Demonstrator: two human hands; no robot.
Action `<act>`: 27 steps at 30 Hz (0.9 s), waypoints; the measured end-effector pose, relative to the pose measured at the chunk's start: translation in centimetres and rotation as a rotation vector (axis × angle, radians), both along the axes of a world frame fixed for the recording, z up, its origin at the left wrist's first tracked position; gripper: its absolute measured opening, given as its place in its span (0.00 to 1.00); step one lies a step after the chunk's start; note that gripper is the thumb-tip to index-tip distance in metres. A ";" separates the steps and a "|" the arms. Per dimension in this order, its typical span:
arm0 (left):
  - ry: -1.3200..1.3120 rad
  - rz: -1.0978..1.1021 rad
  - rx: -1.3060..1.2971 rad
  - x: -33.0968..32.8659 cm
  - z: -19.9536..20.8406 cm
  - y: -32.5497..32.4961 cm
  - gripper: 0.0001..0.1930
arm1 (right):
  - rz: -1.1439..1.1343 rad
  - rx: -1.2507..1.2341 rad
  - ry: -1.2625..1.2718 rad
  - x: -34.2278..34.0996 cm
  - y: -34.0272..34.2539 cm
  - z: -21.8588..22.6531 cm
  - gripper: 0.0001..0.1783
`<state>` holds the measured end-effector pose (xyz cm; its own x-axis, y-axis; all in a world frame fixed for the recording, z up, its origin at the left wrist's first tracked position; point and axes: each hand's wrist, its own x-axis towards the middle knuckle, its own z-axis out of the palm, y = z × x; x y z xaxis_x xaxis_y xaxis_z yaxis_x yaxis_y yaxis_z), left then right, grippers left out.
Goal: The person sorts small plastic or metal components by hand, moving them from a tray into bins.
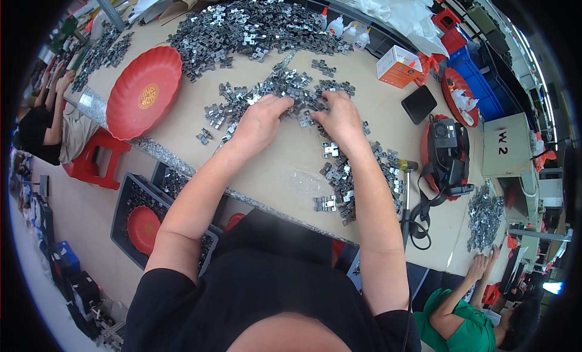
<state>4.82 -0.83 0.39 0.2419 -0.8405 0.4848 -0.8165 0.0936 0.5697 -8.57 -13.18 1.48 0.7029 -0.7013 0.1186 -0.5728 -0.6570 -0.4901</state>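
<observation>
Both my hands work in a loose pile of small silvery metal clips on the table in front of me. My left hand reaches in from the left, its fingers curled together at the pile's edge. Whatever they pinch is hidden. On the other side, my right hand has its thumb and forefinger apart, touching the clips between them. Another spread of metal clips lies beside and under my right forearm. A single small clip group sits apart to the left.
A much larger heap of clips covers the far side. At left lies a red scalloped tray. Small bottles, an orange-and-white box, a dark tablet and a hammer are toward the right. Co-workers sit at both sides.
</observation>
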 end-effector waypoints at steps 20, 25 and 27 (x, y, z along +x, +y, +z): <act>1.268 -0.181 -0.027 -4.1 -0.2 1.8 0.18 | -0.144 0.920 -0.821 -1.1 5.5 -0.3 0.13; 0.465 -0.083 -0.097 -4.0 -1.9 2.1 0.19 | -0.268 0.732 -0.831 -1.1 6.5 -0.8 0.12; -0.137 -0.076 -0.101 -3.9 -1.9 2.6 0.20 | -0.283 0.774 -0.758 -1.4 5.9 -0.7 0.13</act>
<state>0.90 1.73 -1.50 0.1048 -0.7990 0.5921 -0.8743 0.2097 0.4378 -9.95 -7.25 0.76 0.4373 -0.8949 -0.0893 -0.0335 0.0830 -0.9960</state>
